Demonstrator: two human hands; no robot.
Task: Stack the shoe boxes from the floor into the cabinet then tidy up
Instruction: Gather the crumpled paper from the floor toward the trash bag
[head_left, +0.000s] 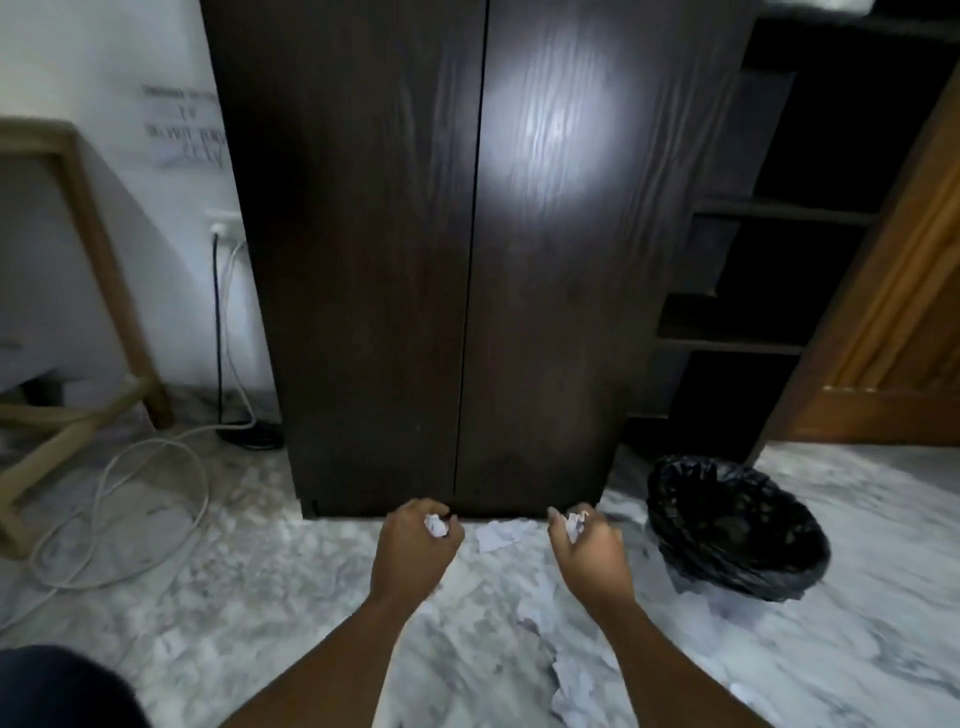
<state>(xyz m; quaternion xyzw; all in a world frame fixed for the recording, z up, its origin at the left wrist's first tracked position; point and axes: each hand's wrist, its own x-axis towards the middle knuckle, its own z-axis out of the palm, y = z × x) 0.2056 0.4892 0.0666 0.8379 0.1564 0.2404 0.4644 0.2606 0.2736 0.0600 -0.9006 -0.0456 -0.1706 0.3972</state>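
The left hand (415, 545) and right hand (587, 545) each grip crumpled paper (436, 526). Best release both right over the bin (779, 566), then collect the floor scraps (500, 535).

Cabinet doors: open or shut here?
Shut. The cabinet doors lie flush, with only a thin dark seam between them; nothing inside shows.
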